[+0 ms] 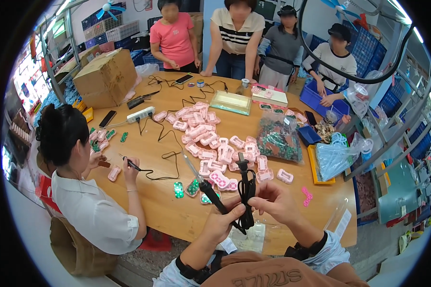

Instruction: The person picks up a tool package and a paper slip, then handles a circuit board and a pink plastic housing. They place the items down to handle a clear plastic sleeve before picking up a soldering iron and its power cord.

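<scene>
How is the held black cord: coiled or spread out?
Coiled: the cord forms a looped bundle where left hand and right hand meet, plug at its top.

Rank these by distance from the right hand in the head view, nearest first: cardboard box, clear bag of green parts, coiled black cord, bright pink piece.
1. Coiled black cord: at the fingertips of the right hand.
2. Bright pink piece: on the table, just right of the hand.
3. Clear bag of green parts: farther up the table.
4. Cardboard box: far left corner.
</scene>
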`<state>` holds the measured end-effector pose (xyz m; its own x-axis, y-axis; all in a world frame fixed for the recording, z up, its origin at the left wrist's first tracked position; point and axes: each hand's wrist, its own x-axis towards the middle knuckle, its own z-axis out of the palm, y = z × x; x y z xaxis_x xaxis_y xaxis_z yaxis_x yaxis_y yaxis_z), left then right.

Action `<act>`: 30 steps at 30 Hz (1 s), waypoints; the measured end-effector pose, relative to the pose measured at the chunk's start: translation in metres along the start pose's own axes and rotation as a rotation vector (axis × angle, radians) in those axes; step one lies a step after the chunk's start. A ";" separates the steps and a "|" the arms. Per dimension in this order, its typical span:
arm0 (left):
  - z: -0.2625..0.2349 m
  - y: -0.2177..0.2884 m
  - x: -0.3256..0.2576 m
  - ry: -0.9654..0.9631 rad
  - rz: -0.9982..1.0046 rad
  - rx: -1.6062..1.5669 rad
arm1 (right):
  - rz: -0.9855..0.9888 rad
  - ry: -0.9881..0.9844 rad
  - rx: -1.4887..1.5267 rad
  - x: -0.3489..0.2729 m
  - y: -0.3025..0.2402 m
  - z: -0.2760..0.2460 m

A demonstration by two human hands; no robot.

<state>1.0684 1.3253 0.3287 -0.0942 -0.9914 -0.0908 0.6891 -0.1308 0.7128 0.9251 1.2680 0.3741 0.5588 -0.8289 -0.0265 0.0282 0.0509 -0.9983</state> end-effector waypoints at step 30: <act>-0.017 -0.002 -0.002 0.011 -0.087 -0.186 | -0.183 0.007 -0.455 -0.005 -0.007 0.009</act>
<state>1.0795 1.3273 0.3154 -0.1525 -0.9761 -0.1547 0.7998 -0.2139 0.5609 0.9298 1.2771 0.3821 0.5729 -0.8053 0.1528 -0.2408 -0.3435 -0.9078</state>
